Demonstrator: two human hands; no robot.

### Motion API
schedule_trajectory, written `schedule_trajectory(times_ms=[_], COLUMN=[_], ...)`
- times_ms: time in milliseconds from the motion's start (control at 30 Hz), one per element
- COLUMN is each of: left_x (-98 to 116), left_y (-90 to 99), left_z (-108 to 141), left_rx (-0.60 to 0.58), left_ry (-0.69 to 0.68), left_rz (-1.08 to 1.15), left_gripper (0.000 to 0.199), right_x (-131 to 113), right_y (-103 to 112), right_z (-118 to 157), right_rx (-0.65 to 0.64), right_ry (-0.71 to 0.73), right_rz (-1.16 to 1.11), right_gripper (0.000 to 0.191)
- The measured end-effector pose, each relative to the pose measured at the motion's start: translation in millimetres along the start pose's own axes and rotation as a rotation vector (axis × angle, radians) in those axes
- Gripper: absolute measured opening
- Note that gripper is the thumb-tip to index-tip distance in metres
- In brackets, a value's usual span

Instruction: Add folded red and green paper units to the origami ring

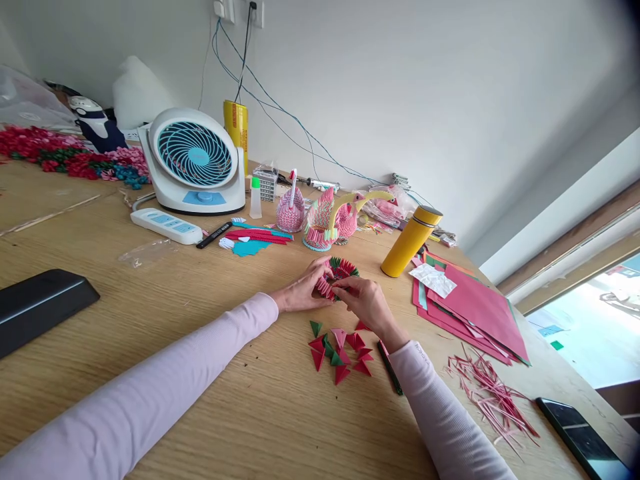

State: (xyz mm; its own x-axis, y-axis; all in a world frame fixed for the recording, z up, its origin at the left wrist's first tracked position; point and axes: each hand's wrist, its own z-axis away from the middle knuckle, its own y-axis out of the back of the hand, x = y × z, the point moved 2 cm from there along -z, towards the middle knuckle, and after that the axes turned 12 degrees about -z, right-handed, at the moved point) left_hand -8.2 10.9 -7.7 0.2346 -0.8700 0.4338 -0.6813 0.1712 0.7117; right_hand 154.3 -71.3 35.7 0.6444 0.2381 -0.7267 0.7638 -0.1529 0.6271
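Note:
A ring of folded paper pieces (344, 267), pink, red and green, stands on the wooden table between my hands. My left hand (304, 288) grips its left side, fingers over the rim and thumb lower down. At the near right side of the ring, my right hand (367, 303) is closed with its fingertips pinched against the edge; what is in the pinch is too small to make out. Just below my hands lie several loose folded paper triangles (341, 357) in red, pink and green. A dark strip-like stack (390, 369) rests beside my right wrist.
Folded-paper swans (323, 223) stand behind the ring, near a yellow bottle (411, 241). A white fan (195, 160) and power strip (167, 225) are at left. Paper sheets (485, 300), shredded strips (493, 393) and a phone (583, 433) lie right.

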Motion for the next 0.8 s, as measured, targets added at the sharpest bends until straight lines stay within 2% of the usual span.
schedule_trajectory(times_ms=[167,800], left_x=[-5.1,-2.1], left_y=[-3.1,-2.1], left_z=[-0.1,-1.5], left_rx=[0.009,0.0], left_ry=[-0.028,-0.007], left_rz=[0.008,0.049], left_gripper=[0.069,0.064], right_x=[1.7,-2.6], right_y=[0.1,2.2], right_z=[-0.4,-1.7], right_rx=[-0.041,-0.1], right_ry=[-0.001,-0.052], right_rz=[-0.016,0.049], right_gripper=[0.017,0.021])
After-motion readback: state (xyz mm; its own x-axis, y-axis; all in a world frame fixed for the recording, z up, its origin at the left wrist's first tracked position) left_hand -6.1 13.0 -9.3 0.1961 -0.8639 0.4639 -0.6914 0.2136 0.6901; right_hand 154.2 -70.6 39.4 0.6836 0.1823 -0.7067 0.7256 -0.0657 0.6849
